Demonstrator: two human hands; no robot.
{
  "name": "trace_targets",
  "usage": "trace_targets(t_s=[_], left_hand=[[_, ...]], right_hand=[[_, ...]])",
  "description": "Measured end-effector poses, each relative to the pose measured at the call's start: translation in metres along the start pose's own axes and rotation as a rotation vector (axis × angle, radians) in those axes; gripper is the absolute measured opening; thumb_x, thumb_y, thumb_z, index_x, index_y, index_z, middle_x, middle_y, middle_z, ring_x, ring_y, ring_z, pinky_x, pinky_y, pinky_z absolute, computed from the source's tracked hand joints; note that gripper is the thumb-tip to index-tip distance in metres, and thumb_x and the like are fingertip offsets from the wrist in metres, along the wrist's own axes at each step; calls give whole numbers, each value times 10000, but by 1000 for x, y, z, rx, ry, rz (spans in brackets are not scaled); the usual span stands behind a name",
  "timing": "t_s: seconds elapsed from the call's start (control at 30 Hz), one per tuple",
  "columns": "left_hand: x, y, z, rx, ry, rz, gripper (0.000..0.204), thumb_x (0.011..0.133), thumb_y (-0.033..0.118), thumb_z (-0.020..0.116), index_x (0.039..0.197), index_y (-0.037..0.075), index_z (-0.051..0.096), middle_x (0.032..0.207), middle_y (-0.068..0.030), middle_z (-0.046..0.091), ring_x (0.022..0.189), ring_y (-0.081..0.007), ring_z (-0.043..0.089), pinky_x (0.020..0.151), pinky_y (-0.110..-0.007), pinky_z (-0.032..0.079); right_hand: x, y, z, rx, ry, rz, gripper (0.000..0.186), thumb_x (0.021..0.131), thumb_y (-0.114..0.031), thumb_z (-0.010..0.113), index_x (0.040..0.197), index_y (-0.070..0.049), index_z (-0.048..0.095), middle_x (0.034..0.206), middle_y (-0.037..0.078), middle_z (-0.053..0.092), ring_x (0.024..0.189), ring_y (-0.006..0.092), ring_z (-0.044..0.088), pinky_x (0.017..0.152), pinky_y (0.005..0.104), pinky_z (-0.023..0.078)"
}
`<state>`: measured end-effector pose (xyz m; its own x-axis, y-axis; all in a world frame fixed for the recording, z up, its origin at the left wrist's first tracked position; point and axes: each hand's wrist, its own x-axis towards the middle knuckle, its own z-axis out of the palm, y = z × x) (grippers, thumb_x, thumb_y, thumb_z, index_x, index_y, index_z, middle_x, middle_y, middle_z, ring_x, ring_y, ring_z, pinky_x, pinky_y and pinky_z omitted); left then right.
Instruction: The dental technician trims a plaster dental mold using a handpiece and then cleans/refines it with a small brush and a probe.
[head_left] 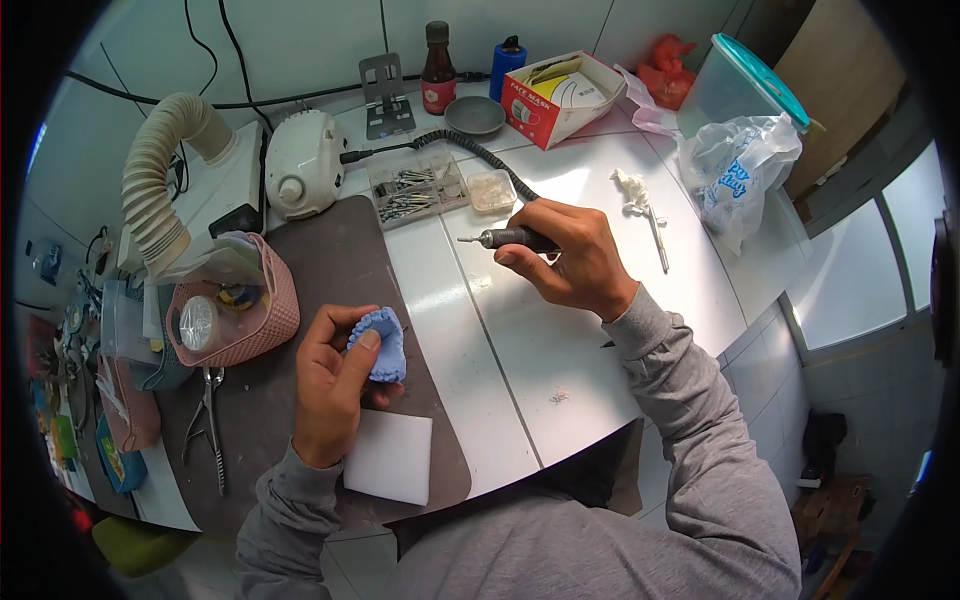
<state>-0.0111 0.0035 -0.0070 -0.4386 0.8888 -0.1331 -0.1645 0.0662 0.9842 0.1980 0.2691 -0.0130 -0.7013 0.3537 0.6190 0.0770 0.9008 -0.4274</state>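
My left hand grips a blue dental cast above the dark mat, the thumb pressed on its inner side and the row of teeth along its upper left edge. Closed around a black rotary handpiece is my right hand, held higher and farther right. The handpiece's metal bur points left, apart from the cast. Its coiled cord runs back toward a white control unit. Just below my left hand lies a white square pad.
Behind the hands stand a bur box and a small clear container. A pink basket and pliers are at left. A slim metal tool, a plastic bag and a red mask box are at right and back.
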Motion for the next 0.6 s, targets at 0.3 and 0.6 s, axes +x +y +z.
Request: trace_targets(t_s=[0.3, 0.6], left_hand=[[5, -2, 7, 98, 3, 205, 282, 1157, 255, 666, 1355, 59, 626, 1105, -33, 710, 715, -85, 708, 547, -209, 501], [29, 6, 48, 92, -183, 134, 267, 1167, 200, 643, 1374, 38, 594, 1095, -79, 724, 760, -149, 766, 607, -247, 580]], right_hand=[[3, 1, 2, -64, 68, -92, 533, 1042, -549, 804, 843, -71, 682, 707, 69, 659, 569, 240, 627, 526, 394, 472], [-2, -14, -9, -122, 77, -69, 422, 1010, -427, 870, 946, -30, 745, 813, 117, 733, 634, 284, 719, 581, 388, 556]])
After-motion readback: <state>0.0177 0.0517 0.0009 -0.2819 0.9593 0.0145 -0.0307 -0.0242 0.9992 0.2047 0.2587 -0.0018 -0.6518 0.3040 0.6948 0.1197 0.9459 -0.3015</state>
